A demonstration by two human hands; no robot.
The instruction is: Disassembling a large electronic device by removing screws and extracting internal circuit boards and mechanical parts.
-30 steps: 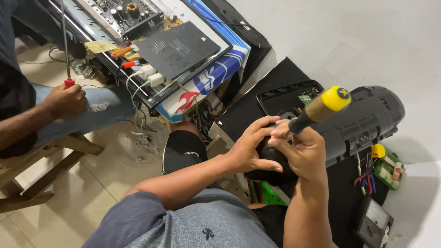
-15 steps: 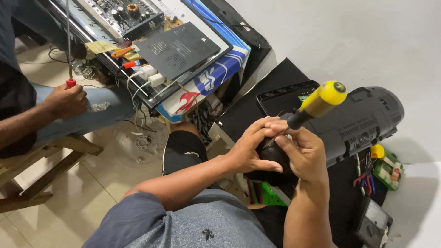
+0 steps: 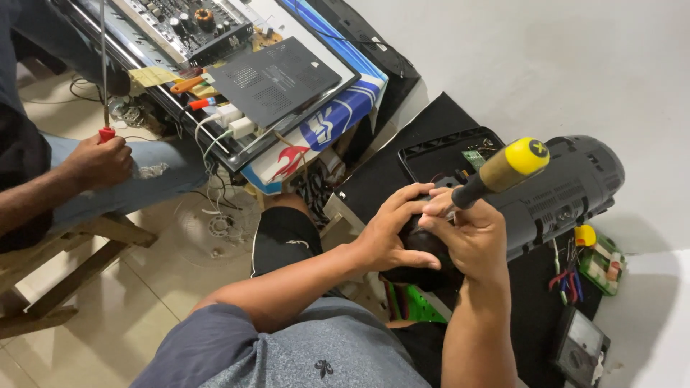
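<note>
Yellow-handled screwdriver [image 3: 503, 169] in right hand [image 3: 471, 237], green circuit board [image 3: 602, 262] beside black speaker casing [image 3: 553, 194]

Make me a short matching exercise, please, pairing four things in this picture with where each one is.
Things:
1. yellow-handled screwdriver
2. red-handled screwdriver
3. meter
4. dark flat panel

Places:
A. on the open chassis at top
B. in the right hand over the black speaker
C. at lower right, by the wall
D. in the other person's hand

Pairs: 1-B, 2-D, 3-C, 4-A
</note>
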